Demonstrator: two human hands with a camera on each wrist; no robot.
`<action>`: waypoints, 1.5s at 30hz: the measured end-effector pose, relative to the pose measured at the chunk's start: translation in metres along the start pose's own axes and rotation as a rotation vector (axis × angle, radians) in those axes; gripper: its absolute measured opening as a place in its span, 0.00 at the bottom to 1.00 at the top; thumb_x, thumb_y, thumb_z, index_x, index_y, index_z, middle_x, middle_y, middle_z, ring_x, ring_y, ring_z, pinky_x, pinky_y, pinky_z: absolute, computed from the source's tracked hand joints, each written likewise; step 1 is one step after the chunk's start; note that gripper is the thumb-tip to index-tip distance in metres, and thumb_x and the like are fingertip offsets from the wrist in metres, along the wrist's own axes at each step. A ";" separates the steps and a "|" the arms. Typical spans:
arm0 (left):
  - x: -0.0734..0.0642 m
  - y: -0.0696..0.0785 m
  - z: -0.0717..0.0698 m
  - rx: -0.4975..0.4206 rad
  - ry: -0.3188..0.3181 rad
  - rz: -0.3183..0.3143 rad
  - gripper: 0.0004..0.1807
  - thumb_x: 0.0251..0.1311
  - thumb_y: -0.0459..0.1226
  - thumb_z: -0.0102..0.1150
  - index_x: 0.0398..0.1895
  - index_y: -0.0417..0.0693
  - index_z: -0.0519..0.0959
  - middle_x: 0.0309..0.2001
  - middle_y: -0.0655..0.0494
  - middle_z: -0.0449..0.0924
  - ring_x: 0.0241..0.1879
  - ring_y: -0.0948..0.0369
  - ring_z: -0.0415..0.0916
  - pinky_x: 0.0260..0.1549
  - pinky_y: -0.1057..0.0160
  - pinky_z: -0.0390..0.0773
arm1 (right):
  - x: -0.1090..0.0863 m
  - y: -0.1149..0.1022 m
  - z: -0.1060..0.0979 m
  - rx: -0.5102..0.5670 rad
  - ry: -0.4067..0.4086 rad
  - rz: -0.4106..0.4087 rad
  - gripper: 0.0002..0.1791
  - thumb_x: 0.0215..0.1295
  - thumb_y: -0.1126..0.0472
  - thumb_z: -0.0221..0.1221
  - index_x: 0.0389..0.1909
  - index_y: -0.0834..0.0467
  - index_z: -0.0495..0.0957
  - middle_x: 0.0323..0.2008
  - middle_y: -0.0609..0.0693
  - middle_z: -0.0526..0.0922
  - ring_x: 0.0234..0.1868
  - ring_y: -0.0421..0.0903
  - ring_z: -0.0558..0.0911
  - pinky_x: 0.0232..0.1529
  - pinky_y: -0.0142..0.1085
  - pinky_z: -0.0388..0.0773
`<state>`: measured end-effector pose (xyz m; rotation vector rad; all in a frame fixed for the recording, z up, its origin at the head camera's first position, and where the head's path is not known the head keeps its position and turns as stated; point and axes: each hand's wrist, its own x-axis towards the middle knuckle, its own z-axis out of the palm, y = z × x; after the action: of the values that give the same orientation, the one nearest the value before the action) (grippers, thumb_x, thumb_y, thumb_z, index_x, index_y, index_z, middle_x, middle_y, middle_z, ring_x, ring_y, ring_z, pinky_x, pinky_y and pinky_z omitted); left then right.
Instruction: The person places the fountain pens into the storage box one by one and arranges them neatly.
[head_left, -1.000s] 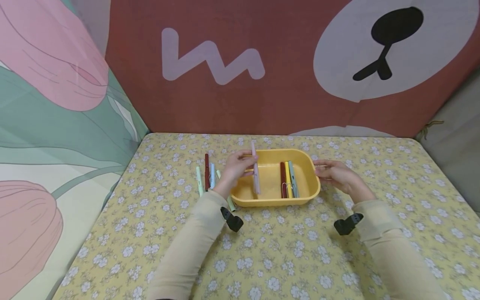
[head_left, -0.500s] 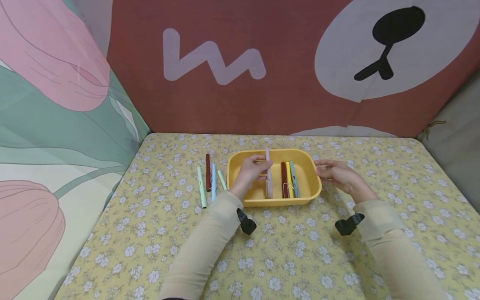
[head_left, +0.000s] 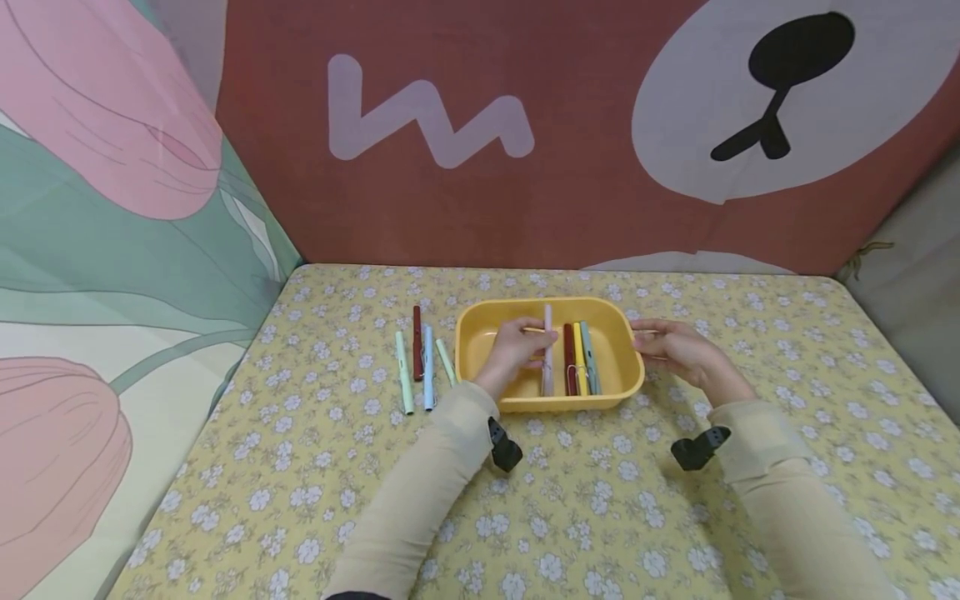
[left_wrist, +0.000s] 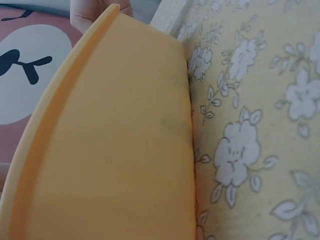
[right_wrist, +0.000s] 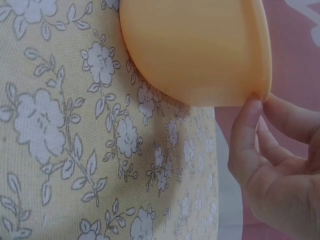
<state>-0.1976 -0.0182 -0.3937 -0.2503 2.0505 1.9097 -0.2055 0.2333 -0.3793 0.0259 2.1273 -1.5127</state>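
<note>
My left hand (head_left: 516, 346) reaches over the near rim of a yellow plastic tray (head_left: 592, 402) and pinches an upright-lying lilac pen (head_left: 548, 367) by its upper part, low inside the tray. Just right of it a dark red pen (head_left: 570, 358), a yellow pen (head_left: 580, 354) and a grey-blue pen (head_left: 590, 358) lie side by side. My right hand (head_left: 678, 350) pinches the tray's right rim between thumb and fingers, as the right wrist view also shows. In the left wrist view the tray's outer wall (left_wrist: 125, 125) hides the pens.
Left of the tray, on the flowered tablecloth (head_left: 300, 467), lie a pale green pen (head_left: 405, 375), a dark red pen (head_left: 417, 342), a light blue pen (head_left: 428, 367) and a second pale green pen (head_left: 446, 360). A printed cloth (head_left: 450, 217) hangs behind the table.
My left hand has carried the lilac pen rightward from the tray's left part to beside the row of pens, and lower. The right hand keeps its place on the rim.
</note>
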 end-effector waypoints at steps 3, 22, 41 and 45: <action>0.001 -0.001 0.001 0.003 -0.010 -0.006 0.18 0.61 0.36 0.62 0.54 0.42 0.77 0.43 0.44 0.82 0.32 0.61 0.78 0.32 0.64 0.84 | 0.000 0.000 0.000 0.001 0.003 -0.001 0.34 0.72 0.63 0.49 0.73 0.68 0.47 0.37 0.36 0.77 0.39 0.30 0.79 0.48 0.29 0.82; 0.003 -0.008 0.005 0.082 -0.110 -0.143 0.21 0.55 0.29 0.64 0.54 0.38 0.75 0.43 0.43 0.82 0.31 0.59 0.81 0.31 0.63 0.85 | 0.000 0.000 0.000 0.002 -0.001 0.003 0.34 0.72 0.63 0.49 0.73 0.68 0.48 0.38 0.36 0.77 0.39 0.30 0.80 0.48 0.29 0.82; 0.000 -0.010 0.010 0.168 -0.136 -0.107 0.25 0.52 0.23 0.64 0.56 0.31 0.73 0.48 0.38 0.79 0.43 0.46 0.83 0.37 0.60 0.87 | 0.001 0.000 0.000 -0.001 -0.004 0.003 0.34 0.72 0.63 0.49 0.73 0.68 0.47 0.37 0.35 0.77 0.39 0.30 0.79 0.48 0.28 0.82; -0.001 -0.009 0.013 0.226 -0.104 -0.099 0.24 0.52 0.24 0.65 0.54 0.33 0.75 0.47 0.40 0.80 0.38 0.50 0.84 0.32 0.64 0.86 | 0.000 0.000 0.000 -0.003 0.001 0.004 0.33 0.72 0.63 0.49 0.72 0.68 0.48 0.37 0.35 0.76 0.38 0.30 0.79 0.47 0.28 0.82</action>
<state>-0.1916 -0.0062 -0.4025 -0.1893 2.1191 1.5833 -0.2058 0.2336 -0.3793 0.0303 2.1287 -1.5077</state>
